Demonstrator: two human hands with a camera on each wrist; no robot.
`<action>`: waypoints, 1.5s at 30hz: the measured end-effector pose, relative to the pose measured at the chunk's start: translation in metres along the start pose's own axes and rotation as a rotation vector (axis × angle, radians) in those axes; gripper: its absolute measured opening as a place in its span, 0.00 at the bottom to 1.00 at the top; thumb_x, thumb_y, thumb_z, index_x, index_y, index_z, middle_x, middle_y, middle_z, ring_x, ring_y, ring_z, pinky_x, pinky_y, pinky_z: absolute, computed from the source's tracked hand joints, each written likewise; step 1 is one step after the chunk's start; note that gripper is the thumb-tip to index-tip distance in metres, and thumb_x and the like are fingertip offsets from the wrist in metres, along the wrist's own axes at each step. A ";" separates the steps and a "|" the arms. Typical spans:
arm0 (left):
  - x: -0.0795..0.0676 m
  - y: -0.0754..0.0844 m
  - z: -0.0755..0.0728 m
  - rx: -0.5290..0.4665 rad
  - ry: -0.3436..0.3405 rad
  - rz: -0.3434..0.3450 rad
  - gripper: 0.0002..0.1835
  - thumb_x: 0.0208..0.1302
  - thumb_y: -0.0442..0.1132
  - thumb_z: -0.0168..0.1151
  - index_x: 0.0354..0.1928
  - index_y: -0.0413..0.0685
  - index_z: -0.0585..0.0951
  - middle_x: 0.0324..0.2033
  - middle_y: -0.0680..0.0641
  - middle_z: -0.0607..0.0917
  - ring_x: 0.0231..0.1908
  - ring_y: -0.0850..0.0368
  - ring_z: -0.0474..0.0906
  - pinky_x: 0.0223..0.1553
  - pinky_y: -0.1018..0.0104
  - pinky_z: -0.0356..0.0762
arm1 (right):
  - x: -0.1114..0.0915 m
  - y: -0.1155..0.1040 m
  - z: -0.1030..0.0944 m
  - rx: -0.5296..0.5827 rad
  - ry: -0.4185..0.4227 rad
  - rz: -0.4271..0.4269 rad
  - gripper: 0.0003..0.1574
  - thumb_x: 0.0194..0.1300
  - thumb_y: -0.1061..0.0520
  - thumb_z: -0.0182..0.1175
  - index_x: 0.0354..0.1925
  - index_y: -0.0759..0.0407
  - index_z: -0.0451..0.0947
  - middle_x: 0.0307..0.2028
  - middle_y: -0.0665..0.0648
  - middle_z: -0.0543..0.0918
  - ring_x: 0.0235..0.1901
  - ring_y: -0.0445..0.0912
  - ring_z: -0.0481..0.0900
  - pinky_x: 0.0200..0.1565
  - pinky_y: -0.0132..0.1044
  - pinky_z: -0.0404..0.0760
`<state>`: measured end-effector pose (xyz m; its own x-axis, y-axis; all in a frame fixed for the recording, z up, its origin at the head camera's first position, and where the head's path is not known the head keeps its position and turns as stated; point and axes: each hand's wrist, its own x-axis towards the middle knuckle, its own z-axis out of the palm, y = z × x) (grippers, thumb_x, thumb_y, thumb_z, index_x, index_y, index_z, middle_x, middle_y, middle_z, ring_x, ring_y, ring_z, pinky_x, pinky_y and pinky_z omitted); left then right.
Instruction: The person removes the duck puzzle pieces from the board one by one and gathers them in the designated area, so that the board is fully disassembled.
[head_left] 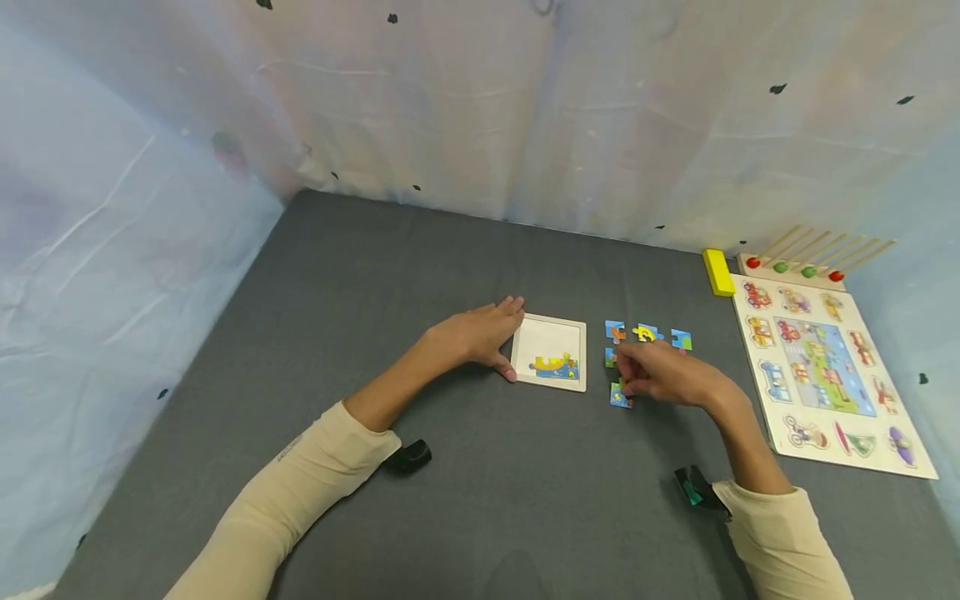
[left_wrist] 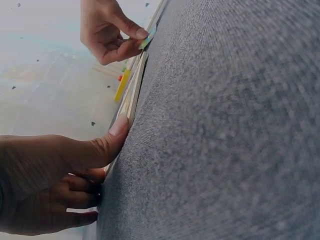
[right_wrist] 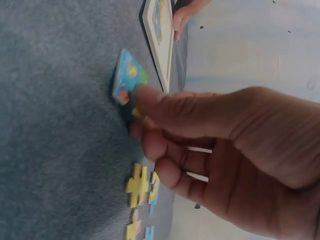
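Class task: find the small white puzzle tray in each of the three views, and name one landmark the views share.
Head: the white puzzle tray lies mid-table, left hand on its left edge.
Left wrist: tray seen edge-on, running up from the thumb, centre-left.
Right wrist: tray edge-on at top centre, beyond the right hand.
Shared landmark: the grey table mat.

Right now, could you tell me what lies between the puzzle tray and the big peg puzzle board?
Loose puzzle pieces and the right hand, seen in the head view.
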<state>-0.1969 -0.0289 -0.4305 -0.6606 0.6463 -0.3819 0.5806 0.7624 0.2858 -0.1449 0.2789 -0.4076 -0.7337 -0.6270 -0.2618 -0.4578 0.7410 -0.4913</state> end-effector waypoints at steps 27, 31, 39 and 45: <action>-0.001 0.000 0.000 0.013 -0.005 0.001 0.60 0.63 0.64 0.71 0.83 0.40 0.52 0.85 0.41 0.45 0.85 0.48 0.41 0.85 0.52 0.47 | 0.007 -0.022 -0.001 -0.146 -0.041 0.140 0.16 0.60 0.59 0.76 0.32 0.57 0.76 0.25 0.48 0.75 0.26 0.39 0.69 0.30 0.31 0.67; -0.001 -0.001 0.000 0.015 -0.005 0.005 0.60 0.62 0.63 0.71 0.83 0.39 0.52 0.85 0.40 0.45 0.85 0.48 0.41 0.85 0.52 0.47 | 0.012 -0.030 -0.006 -0.140 -0.013 0.089 0.14 0.63 0.60 0.74 0.34 0.60 0.76 0.26 0.49 0.74 0.25 0.38 0.69 0.30 0.31 0.67; -0.001 0.000 0.001 0.007 -0.002 -0.001 0.60 0.62 0.63 0.72 0.83 0.39 0.52 0.85 0.40 0.45 0.85 0.48 0.41 0.85 0.52 0.47 | 0.034 -0.049 -0.007 -0.183 0.024 -0.027 0.13 0.66 0.63 0.71 0.48 0.63 0.83 0.43 0.57 0.86 0.35 0.43 0.80 0.38 0.38 0.82; -0.002 0.001 0.002 0.004 -0.005 -0.011 0.60 0.62 0.64 0.71 0.83 0.40 0.52 0.85 0.41 0.45 0.85 0.48 0.41 0.85 0.51 0.48 | 0.053 -0.053 0.011 -0.241 0.063 -0.140 0.20 0.66 0.67 0.69 0.56 0.59 0.85 0.48 0.57 0.85 0.47 0.51 0.84 0.48 0.45 0.87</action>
<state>-0.1943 -0.0298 -0.4308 -0.6644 0.6378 -0.3896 0.5756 0.7692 0.2777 -0.1538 0.2037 -0.4043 -0.6815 -0.7163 -0.1499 -0.6572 0.6891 -0.3053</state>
